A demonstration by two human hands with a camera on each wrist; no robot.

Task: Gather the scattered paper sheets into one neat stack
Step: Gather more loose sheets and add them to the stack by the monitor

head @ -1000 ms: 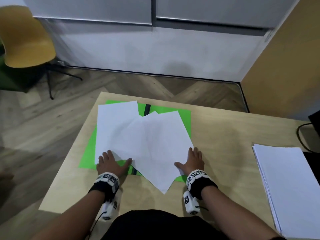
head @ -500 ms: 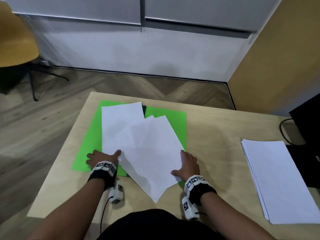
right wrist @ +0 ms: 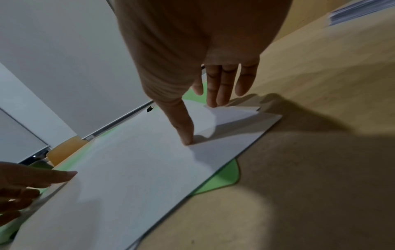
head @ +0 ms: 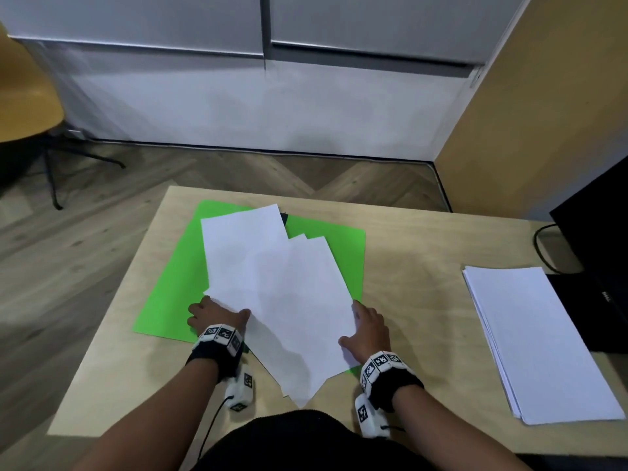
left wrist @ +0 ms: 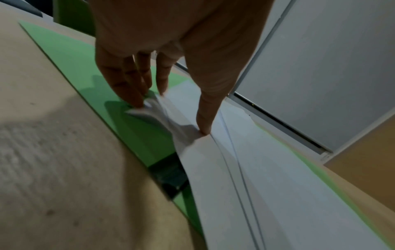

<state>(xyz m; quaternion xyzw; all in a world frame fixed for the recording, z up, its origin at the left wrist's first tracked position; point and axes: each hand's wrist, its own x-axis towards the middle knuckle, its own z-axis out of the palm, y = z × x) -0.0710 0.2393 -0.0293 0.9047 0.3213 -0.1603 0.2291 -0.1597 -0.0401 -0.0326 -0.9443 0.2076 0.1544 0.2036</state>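
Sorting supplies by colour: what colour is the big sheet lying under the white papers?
Bright green. The big sheet shows best in the head view, under the white papers.

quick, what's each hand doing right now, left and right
Left hand: open, straight fingers pushing the left edge of the loose white sheets.
Right hand: open, thumb pressing on the sheets, fingers at their right edge.

White paper sheets (head: pixel 272 277) on green mat (head: pixel 170 294), pale wood table (head: pixel 414 266)

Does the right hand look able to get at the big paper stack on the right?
Probably yes: the right hand is beside the loose sheets, and only bare table separates it from the paper stack.
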